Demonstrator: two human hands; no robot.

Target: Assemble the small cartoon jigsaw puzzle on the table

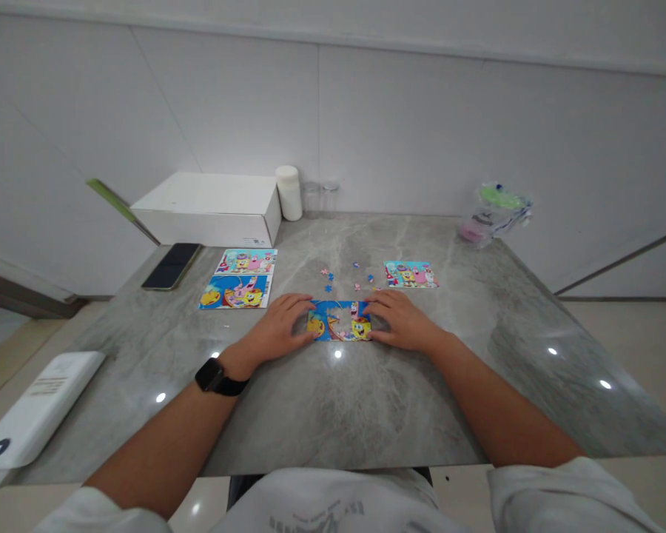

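A partly assembled jigsaw puzzle [317, 326] with a blue cartoon picture lies flat on the grey table before me, a gap in its middle showing the tabletop. My left hand [280, 326], with a black watch at the wrist, rests at the puzzle's left edge, thumb and fingers apart. At the right edge is my right hand [402, 320], likewise spread, its fingertips touching the puzzle's corners. Several loose puzzle pieces [329, 277] are scattered just beyond it. A finished-looking small picture [411, 274] lies to the right, and a printed picture sheet [244, 281] to the left.
A white box [211, 207], a white bottle [289, 194] and two clear glass jars [329, 198] stand along the wall. At left lie a phone [172, 266] and a white power bank [44, 407] with a cable. A plastic bag [491, 215] sits at the back right edge.
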